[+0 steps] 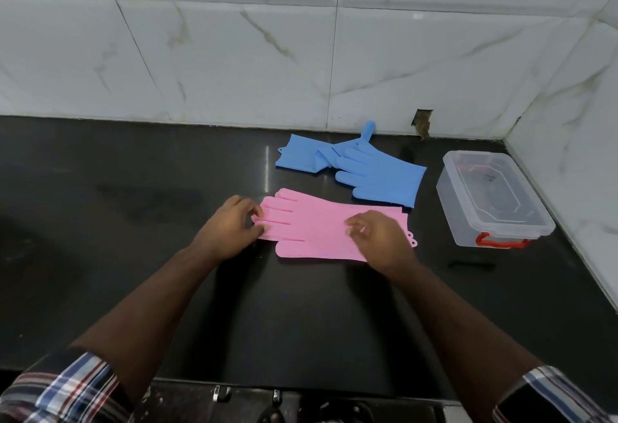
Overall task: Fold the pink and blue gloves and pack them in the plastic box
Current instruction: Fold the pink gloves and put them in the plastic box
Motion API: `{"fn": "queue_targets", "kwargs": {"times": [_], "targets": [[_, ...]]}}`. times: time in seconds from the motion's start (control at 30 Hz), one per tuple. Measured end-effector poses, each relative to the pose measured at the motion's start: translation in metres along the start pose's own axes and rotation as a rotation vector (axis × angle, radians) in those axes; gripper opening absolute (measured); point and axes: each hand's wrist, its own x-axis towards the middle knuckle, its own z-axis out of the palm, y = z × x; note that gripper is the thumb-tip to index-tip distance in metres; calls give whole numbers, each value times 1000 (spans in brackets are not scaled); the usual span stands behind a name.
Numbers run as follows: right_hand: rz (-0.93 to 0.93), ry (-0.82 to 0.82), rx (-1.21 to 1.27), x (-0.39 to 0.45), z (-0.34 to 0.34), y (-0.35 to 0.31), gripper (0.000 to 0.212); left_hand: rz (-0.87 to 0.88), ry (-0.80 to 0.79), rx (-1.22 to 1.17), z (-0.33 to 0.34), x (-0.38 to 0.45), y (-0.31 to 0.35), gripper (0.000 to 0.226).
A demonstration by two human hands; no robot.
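The pink gloves (314, 225) lie flat and stacked on the black counter, fingers pointing left, cuffs to the right. My left hand (230, 225) pinches the fingertips at their left end. My right hand (378, 235) rests on the cuff end, fingers curled over the rubber. Behind them, near the wall, the blue gloves (354, 165) lie spread out, one overlapping the other, with one thumb pointing up at the wall. The clear plastic box (491, 198) with a red latch handle stands at the right, its lid on.
The black counter (133, 188) ends at a marble-tiled wall (234, 54) behind and another at the right. A small dark object (471, 263) lies in front of the box. The counter's front edge runs along the bottom, with hooks below it.
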Motion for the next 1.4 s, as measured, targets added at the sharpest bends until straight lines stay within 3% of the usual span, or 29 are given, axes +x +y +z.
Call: {"fn": "queue_targets", "kwargs": {"times": [0.13,0.27,0.47,0.67,0.8,1.2,1.4], "targets": [[328,177,-104,16,-31,51,24,-59,94,-14,4,16,8,26],[517,26,-132,27,-35,78,30,-99,22,21,11,46,22,39],[534,178,55,34,-31,82,13,-177,-113,10,28,74,30,40],[407,281,156,32,-31,69,11,-163,50,-39,36,77,24,17],[466,244,144,40,-25,67,10,-216,135,-103,37,75,30,10],[493,144,-19,50,-19,71,19,-255,146,-91,41,83,25,15],[418,201,-142,45,-27,69,37,-220,231,135,40,68,33,34]]}}
